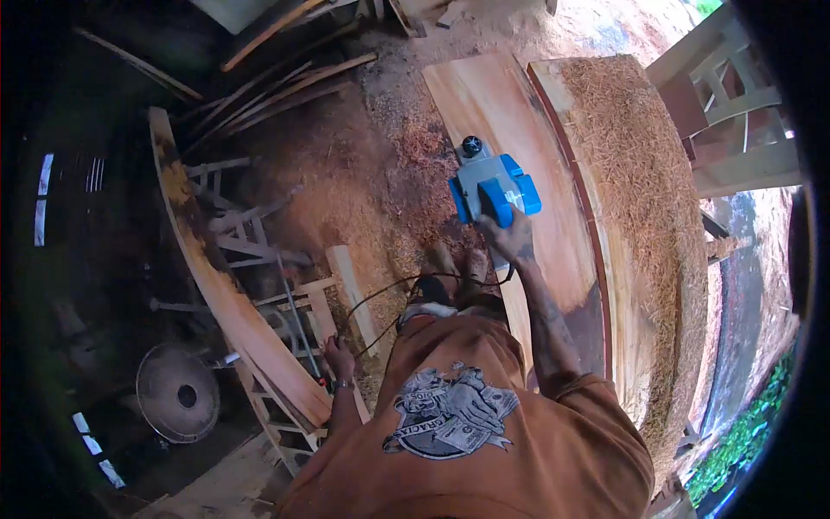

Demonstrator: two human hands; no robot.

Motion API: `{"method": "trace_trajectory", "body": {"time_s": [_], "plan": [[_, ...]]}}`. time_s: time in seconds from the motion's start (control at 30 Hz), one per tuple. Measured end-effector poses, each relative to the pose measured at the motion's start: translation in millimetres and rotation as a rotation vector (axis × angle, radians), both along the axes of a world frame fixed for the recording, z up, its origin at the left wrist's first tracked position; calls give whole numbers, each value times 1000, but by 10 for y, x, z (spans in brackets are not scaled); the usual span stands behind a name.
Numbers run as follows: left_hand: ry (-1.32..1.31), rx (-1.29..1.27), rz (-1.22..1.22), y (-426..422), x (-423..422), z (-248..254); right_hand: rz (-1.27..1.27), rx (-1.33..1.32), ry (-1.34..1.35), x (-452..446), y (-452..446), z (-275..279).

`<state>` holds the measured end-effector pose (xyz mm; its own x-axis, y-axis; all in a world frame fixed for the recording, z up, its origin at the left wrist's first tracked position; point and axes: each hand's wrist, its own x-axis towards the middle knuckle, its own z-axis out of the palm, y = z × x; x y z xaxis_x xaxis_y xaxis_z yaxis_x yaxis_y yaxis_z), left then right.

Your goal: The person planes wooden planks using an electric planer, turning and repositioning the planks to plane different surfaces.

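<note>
My right hand (510, 235) is closed around the handle of a blue and grey electric hand planer (494, 189). The planer rests on a wide reddish wooden plank (553, 251), near its left edge. A dark power cord (389, 290) runs from the planer's rear across my legs towards the left. Low on the left, my left hand (339, 356) has its fingers curled at the cord, seemingly gripping it, though the fingers are small in view. Beside that hand stands a narrow wooden piece (322, 316).
Shavings cover a second thick board (635, 147) to the right and the ground (337, 190). On the left a long board (216, 277) lies on wooden frames, near a round fan (179, 394). Loose sticks (294, 91) lie at the back; wooden furniture (735, 112) stands far right.
</note>
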<state>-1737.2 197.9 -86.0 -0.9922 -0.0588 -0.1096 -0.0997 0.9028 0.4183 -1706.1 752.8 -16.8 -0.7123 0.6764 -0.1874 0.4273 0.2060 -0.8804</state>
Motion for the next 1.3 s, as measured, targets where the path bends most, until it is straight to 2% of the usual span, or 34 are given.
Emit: {"method": "trace_trajectory", "body": {"time_s": [0.07,0.17,0.2,0.27,0.37,0.47,0.57,0.6,0.7,0.8,0.9,0.93,1.0,1.1,1.2,1.3], "plan": [[-84,108,88,265,-237,91,25,59,-32,-103,32,-225],[-261,-8,63,479,-695,-68,16,67,2,-213,13,-408],[-222,-21,33,636,-835,-70,4,-12,22,-270,6,-160],[-158,-54,-29,901,-1028,-115,-29,-71,4,-384,-23,-283],[-359,-129,-113,1037,-1524,-347,-74,-127,-17,-635,19,-344],[-281,-84,-230,1449,-1901,-108,-84,-128,0,-956,97,-308],[-405,-40,-148,1518,-2224,-152,-76,-114,-67,-1244,244,-212],[-343,4,-160,1473,-2293,-234,-79,-113,-101,-1364,284,-215],[-432,-9,-103,1458,-2460,-316,-80,-14,43,-1734,414,-358],[-465,-41,-85,1579,-2517,-278,-90,-75,-50,-2102,564,-292],[-498,-2,-22,1789,-2472,-122,-99,-16,35,-2455,675,-458],[-504,13,-33,1726,-2470,-251,-111,-87,26,-2571,734,-394],[-520,42,-59,1406,-2341,-570,-117,-37,2,-2783,813,-560],[-491,-11,-49,1473,-2230,-521,-84,-2,-49,-3076,980,-472],[-649,-98,2,1496,-2319,-561,-92,17,1,-3304,1074,-457],[-541,17,-69,1568,-2345,-534,-69,-17,12,-3462,1202,-425]]}}
